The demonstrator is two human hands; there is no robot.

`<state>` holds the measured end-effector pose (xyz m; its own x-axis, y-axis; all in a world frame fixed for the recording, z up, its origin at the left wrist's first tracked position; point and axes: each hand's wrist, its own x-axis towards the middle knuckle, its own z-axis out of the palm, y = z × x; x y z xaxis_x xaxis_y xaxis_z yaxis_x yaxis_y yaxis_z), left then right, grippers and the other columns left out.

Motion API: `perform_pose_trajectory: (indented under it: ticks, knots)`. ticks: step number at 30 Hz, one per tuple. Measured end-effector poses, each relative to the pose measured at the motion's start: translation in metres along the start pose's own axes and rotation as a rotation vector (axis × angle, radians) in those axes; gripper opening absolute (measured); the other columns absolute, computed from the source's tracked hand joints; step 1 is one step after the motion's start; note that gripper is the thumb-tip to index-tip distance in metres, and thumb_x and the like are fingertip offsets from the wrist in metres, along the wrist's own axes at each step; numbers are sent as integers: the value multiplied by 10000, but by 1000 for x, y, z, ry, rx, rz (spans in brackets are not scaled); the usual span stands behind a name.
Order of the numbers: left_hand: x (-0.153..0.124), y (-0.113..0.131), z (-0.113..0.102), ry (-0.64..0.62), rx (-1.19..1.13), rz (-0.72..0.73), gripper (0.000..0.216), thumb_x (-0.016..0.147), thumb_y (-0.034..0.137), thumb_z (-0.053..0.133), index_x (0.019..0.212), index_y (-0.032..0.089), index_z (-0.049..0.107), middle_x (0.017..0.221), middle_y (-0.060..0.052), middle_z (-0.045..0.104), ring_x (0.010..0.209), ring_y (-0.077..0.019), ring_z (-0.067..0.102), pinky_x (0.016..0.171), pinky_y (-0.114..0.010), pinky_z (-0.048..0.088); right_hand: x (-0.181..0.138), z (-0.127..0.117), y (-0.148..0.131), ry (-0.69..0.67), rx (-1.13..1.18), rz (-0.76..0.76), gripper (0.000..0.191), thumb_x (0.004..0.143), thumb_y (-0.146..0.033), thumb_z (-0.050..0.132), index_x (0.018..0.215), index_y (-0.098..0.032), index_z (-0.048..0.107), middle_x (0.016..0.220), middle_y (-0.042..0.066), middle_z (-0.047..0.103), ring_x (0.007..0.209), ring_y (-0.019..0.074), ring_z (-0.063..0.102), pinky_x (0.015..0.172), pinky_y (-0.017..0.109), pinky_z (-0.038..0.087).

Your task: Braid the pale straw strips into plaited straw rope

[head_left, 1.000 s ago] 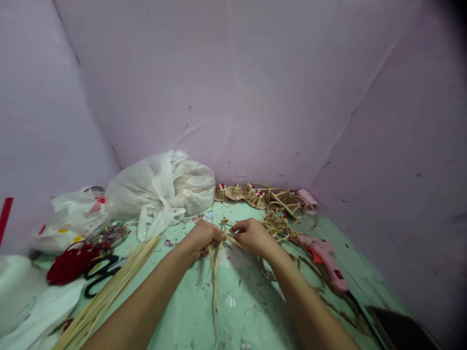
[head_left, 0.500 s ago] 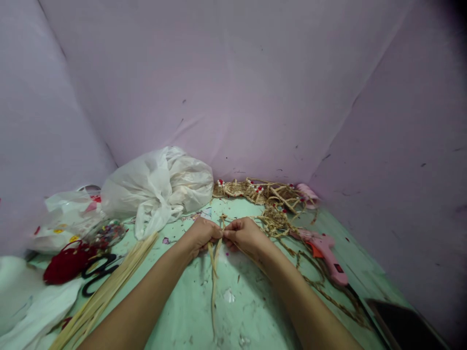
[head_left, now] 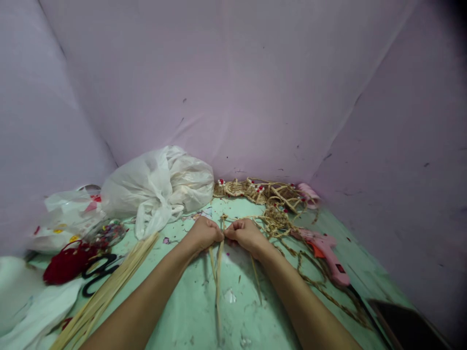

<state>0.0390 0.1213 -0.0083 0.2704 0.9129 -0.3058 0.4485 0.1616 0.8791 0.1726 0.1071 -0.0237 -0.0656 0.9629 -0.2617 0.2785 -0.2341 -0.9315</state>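
Note:
My left hand (head_left: 205, 234) and my right hand (head_left: 245, 235) meet at the middle of the green table, fingertips pinched together. Between them runs a thin braid of pale straw-like strands (head_left: 224, 222), its tied end pointing away from me. Loose strands (head_left: 218, 287) hang from the left hand toward me across the tabletop. Another strand (head_left: 256, 277) trails out under the right hand. Both hands are closed on the strands; the exact crossing at the fingertips is hidden.
A bundle of pale strips (head_left: 120, 282) lies left, beside black-handled scissors (head_left: 98, 272) and red yarn (head_left: 69, 265). White plastic bags (head_left: 156, 180) stand behind. Woven braided pieces with red and white beads (head_left: 251, 190) line the wall. A pink glue gun (head_left: 330, 255) and a dark flat object (head_left: 404, 325) are right.
The hanging strands have swung a little to the right. A strand now shows below my right hand, apart from the forearm. Both hands stay pinched in nearly the same place.

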Motion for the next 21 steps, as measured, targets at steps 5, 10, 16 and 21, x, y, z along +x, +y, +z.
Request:
perform_pose_trajectory:
  ticks: [5, 10, 16, 21]
  knots:
    - [2, -5, -2, -66, 68, 117, 83, 519, 170, 487, 466, 123, 528, 348, 62, 334, 347, -49, 261, 366, -192, 191, 5, -1, 6, 27, -74, -8, 104, 594, -157, 531, 492, -139, 537, 367, -33, 464, 352, 60, 363, 388, 192, 258]
    - [4, -6, -2, -80, 101, 223, 111, 525, 166, 463, 472, 115, 547, 393, 51, 370, 401, -53, 284, 410, -191, 218, -3, 3, -8, 23, -90, 133, 87, 628, -146, 510, 542, -158, 516, 370, -15, 492, 343, 81, 426, 372, 195, 241]
    - [2, -7, 4, -15, 179, 317, 163, 544, 162, 425, 469, 121, 563, 415, 30, 414, 443, -73, 339, 447, -197, 244, -12, 9, -17, 65, 0, 205, 111, 674, -94, 428, 612, -186, 419, 353, -54, 423, 297, 81, 385, 345, 196, 221]
    - [1, -6, 4, -53, 12, 140, 154, 545, 202, 480, 408, 139, 449, 353, 71, 241, 390, -41, 170, 409, -213, 117, -5, -4, -3, -49, -151, -61, 85, 680, -119, 452, 608, -165, 450, 443, -51, 475, 353, 54, 353, 376, 180, 255]
